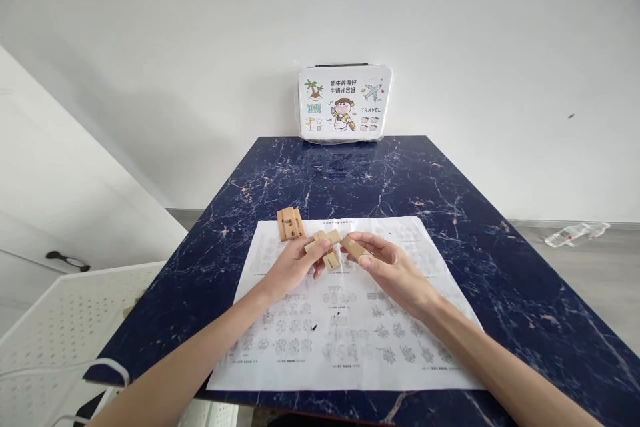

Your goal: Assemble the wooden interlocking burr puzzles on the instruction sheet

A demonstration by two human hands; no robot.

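Observation:
My left hand (293, 265) grips a small cluster of joined wooden puzzle blocks (326, 246) above a white printed sheet (345, 340). My right hand (385, 265) pinches a single wooden block (356, 247) between thumb and fingers, its end close to the cluster. A further group of wooden blocks (291, 223) lies on the sheet's far left corner, just beyond my left hand. Both hands hover over the middle of the sheet.
The sheet lies on a dark blue marble-patterned table (500, 267). A white illustrated case (344, 104) leans against the wall at the table's far edge. A white perforated cart (65, 327) stands at the left. A plastic bottle (575, 233) lies on the floor at the right.

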